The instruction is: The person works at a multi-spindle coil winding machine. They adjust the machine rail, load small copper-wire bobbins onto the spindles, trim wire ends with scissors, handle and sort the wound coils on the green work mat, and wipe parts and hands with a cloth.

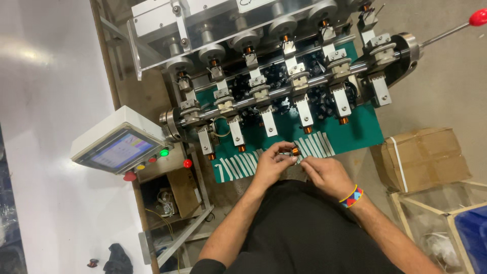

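Note:
My left hand pinches a small copper-wound coil between its fingertips, just above the green mat. My right hand, with a colourful beaded band on the wrist, has its fingers curled close beside the coil and touches the left hand's fingers; whether it grips a piece of tape or wire is too small to tell. White tape strips lie in rows along the mat's near edge. Behind them stands a winding machine with several spindles, some carrying copper coils.
A control box with a lit screen and coloured buttons stands at the left. A lever with a red knob sticks out at the top right. A cardboard box and a wooden frame with a blue bin sit right.

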